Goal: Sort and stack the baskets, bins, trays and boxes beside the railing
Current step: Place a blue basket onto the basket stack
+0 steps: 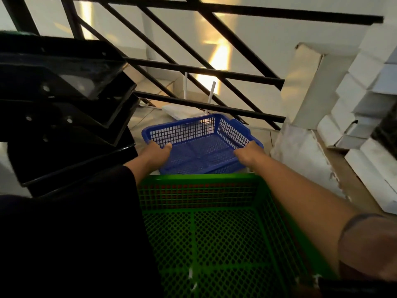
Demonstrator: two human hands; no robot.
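Both hands on the blue basket (199, 145), one per side. Left hand (158, 150) grips the near-left rim, fingers curled over the edge; fingertips partly hidden behind the mesh. Right hand (249, 150) grips the near-right rim; its fingers go over the far side of the rim and can't be seen. Basket is tilted, near edge lower, just beyond the green basket (214, 233). Can't tell whether the blue one rests on the floor or is held clear: its underside is hidden by the green rim.

Green basket fills the lower middle, cut off at the bottom edge. Left side of it covered by a dark sleeve (75, 233).

Left: stack of black trays (71, 117), nested at skewed angles, cut off by the left edge. Count is hard to make out, they blend in the dark.

Right: white boxes (365, 108) stacked in staggered steps, running off the right edge. A dark speckled thing at the far right overlaps them, unidentifiable.

Black railing (204, 72) behind the basket. Through the bars, a white flat device with two upright rods (187, 110), partly blocked by a bar and the basket's far wall.
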